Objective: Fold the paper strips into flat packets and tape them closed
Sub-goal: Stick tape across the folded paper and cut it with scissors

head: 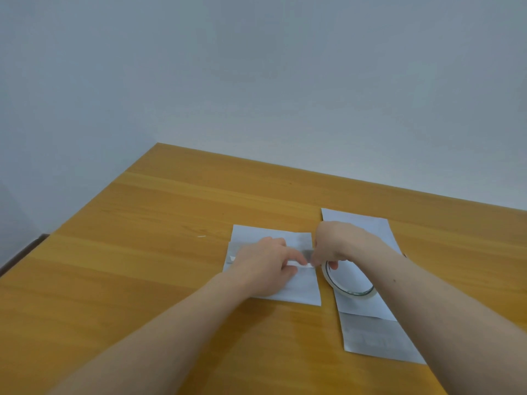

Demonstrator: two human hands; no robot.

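Fingers of both hands pinching tape strip (299,265) over folded packet (299,286), tape roll (349,283) beside.

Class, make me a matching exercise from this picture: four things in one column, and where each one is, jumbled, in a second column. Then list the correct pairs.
Things
1. tape roll
2. folded packet
3. long paper strip
4. left hand

Places
A. flat on the table, under both hands
B. lying on the long paper strip
C. right of the packet, under the right forearm
D. resting on the packet, pinching a piece of tape with the right hand

Pairs: 1-B, 2-A, 3-C, 4-D
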